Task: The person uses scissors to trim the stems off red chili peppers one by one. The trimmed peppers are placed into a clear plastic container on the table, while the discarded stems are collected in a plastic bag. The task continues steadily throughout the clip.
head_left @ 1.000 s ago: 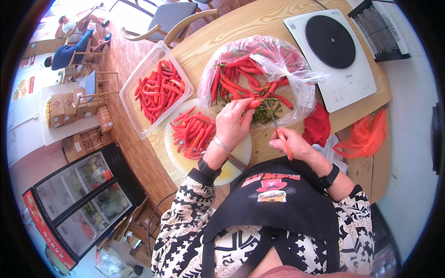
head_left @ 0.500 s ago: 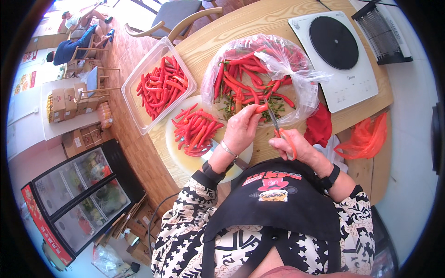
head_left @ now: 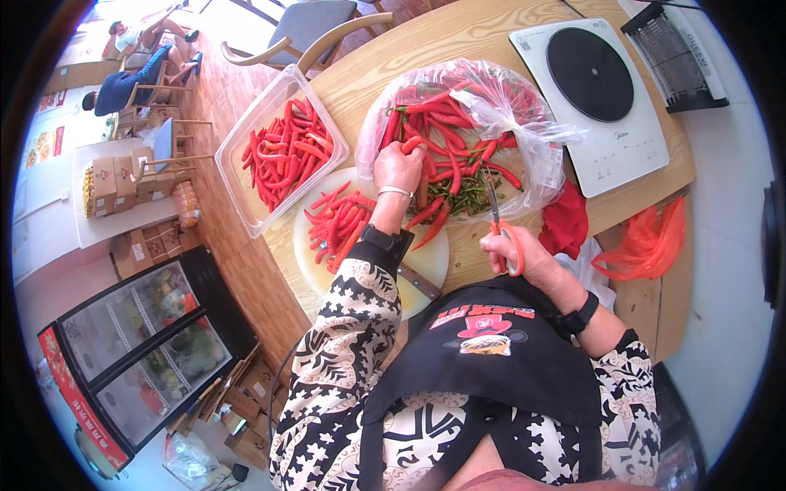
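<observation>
My left hand point(head_left: 398, 170) is closed at the left side of an opened clear plastic bag point(head_left: 536, 184) full of red chili peppers point(head_left: 449, 123). A curved red chili point(head_left: 413, 145) shows at its fingertips. My right hand point(head_left: 526, 260) grips orange-handled scissors point(head_left: 494, 200), blades pointing away over a heap of cut green stems point(head_left: 473, 195) in the bag's mouth. Under my left wrist, a round white cutting board point(head_left: 430, 252) bears a pile of trimmed chilies point(head_left: 336, 221) and a brown-handled knife point(head_left: 419, 282), partly hidden by my sleeve.
A clear plastic tub point(head_left: 237, 164) of red chilies stands left of the bag. Right of the bag sits a white induction cooker point(head_left: 626, 155). A red cloth point(head_left: 565, 219) and an orange plastic bag point(head_left: 647, 245) lie nearer right. Behind the table is a wooden chair point(head_left: 315, 33).
My left hand has moved left and away from the scissors, to the chilies at the bag's left side. The scissors have dropped back slightly. More chilies now lie at the bag's near edge.
</observation>
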Motion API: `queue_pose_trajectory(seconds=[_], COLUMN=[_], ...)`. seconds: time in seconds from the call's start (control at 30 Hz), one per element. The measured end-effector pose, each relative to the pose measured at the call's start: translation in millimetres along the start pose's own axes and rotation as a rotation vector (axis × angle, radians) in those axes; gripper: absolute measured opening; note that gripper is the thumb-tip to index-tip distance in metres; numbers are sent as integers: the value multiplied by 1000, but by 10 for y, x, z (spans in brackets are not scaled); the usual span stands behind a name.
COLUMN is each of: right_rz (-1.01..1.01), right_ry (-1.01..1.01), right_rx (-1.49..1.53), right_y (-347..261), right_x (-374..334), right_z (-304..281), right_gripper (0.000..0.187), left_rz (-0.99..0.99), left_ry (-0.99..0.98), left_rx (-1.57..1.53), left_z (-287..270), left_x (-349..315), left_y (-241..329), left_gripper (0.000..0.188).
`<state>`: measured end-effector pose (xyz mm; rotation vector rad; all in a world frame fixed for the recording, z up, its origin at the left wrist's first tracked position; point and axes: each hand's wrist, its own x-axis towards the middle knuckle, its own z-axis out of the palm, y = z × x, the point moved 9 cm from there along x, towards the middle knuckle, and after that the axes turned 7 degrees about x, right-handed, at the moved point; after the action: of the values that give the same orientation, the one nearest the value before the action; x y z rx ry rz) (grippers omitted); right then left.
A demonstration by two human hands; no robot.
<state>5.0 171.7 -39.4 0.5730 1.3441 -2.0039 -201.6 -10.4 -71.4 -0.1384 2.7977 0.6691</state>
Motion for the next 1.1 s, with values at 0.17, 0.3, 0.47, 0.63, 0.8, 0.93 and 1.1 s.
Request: queue_pose_trajectory(seconds=[0.17,0.3,0.47,0.63,0.8,0.93,1.1], right_rz=[49,66,68,66,75,97,70], right_ry=[-14,-44,-80,-61,-60,-87,-46], right_rx=[-55,-67,-79,-120,-189,-168,-163], right_y=[141,144,117,186,194,213,259], right_x=[24,61,116,163,182,164,170], right_z=[-82,-4,101,-61,15,99,-48], right_gripper=[32,28,26,24,24,25,26], left_rz=[-170,-238,-167,25,66,9,225], left_ry=[-209,-278,-159,291,320,324,475], left_rx=[-980,-1356,-1317,-235,276,321,248], left_z=[41,-135,-481,-1369,-1177,-975,-1210], left_x=[-294,-558,-807,-1075,-1370,-1499,-1424], left_y=[52,155,-115,-807,-1369,-1434,-506], left_gripper=[20,11,13,16,32,55,52])
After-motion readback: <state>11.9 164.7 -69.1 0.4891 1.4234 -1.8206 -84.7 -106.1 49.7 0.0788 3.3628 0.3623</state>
